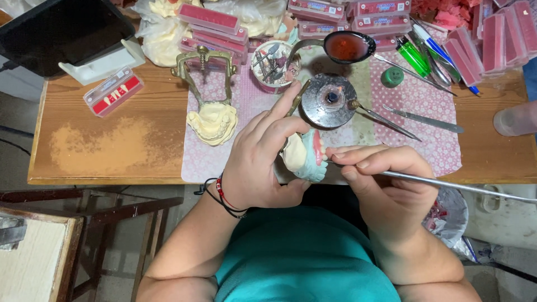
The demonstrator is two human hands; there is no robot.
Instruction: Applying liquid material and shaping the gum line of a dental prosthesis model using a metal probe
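You have one view, worn on your head and facing almost straight down, close over your left hand (258,162) and right hand (386,179). Beyond the hands lies the wooden table (112,145); beneath them, your own torso. No second view shares the scene.

The person wears a plain teal top that fills the lower middle of the frame, and both forearms are bare from the lower edge of the picture up to the wrists. Around the wrist of the left hand (258,168), left of centre, sit several thin cord bracelets, some black and one red, with a loose black strand hanging off to the side. The right hand (386,179), right of centre, carries no band or ring that shows, and its fingernails are short and unpainted.
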